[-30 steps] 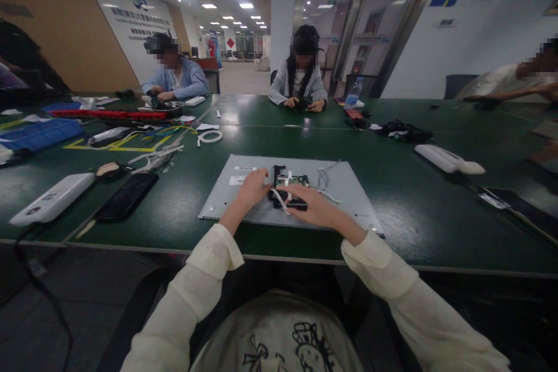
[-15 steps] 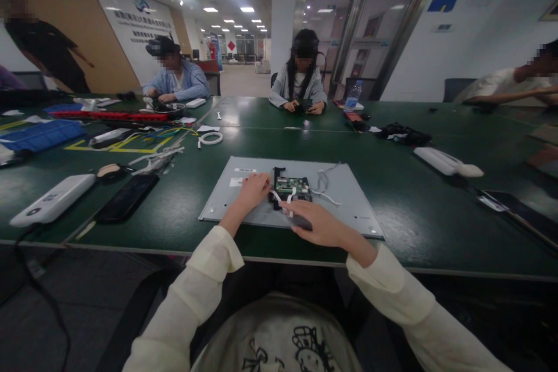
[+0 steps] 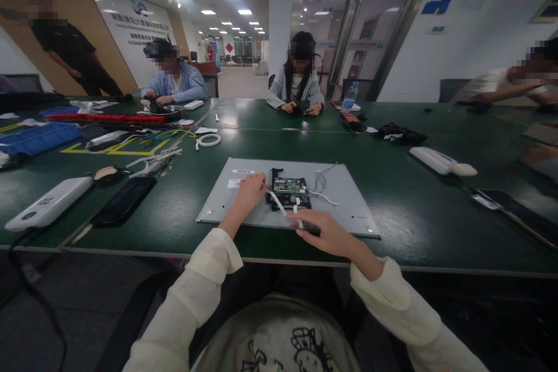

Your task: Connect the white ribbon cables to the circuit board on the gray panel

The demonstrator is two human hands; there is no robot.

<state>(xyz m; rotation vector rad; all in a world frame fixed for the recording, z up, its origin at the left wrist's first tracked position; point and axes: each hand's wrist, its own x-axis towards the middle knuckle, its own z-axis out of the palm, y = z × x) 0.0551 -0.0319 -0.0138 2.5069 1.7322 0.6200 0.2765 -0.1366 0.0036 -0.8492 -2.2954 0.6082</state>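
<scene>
A grey flat panel point(image 3: 226, 209) lies on the table before me, with a green circuit board point(image 3: 291, 185) in a black frame point(image 3: 274, 204) at its middle. A white flat ribbon cable point(image 3: 278, 202) runs slantwise between my hands. At its upper left end, my left hand point(image 3: 251, 193) has its fingers pinched beside the black frame. The fingers of my right hand point(image 3: 321, 229) close on the lower end, over the panel's near edge. Something dark, partly hidden, shows under the right fingers; I cannot make out what it is. Grey and white wires point(image 3: 323, 195) trail right of the board.
Left of the panel lie a black phone point(image 3: 124, 200), a white power bank point(image 3: 49, 203) and loose cables. A white cable coil point(image 3: 208, 140) is beyond the panel. A white device point(image 3: 438, 161) lies to the right. Several people sit around the green table point(image 3: 257, 142); another stands far left.
My right hand has shifted slightly right and down, away from the board, and more of the white ribbon cable shows. The left hand stays nearly in place. My view has turned a little.
</scene>
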